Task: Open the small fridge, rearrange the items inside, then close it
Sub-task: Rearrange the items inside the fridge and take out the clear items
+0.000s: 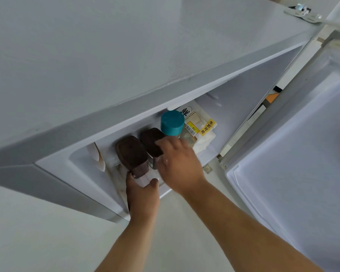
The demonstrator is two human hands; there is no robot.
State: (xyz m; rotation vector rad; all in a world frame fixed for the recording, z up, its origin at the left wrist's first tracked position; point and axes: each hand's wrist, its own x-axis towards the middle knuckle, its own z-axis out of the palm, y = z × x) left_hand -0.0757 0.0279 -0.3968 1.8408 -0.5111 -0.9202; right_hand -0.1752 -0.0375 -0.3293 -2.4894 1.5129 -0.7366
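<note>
The small grey fridge stands open below me, its door swung out to the right. Two containers with dark brown lids stand side by side at the front of the compartment. My left hand grips the clear body of the left container. My right hand is closed over the right container, fingers across its lid. Behind them stands a bottle with a teal cap. A bag of sliced bread with a yellow label lies at the back right.
The fridge's top panel overhangs and hides most of the interior. A pale rounded object sits against the left inner wall. The door's white inner liner fills the right side. A light floor lies below.
</note>
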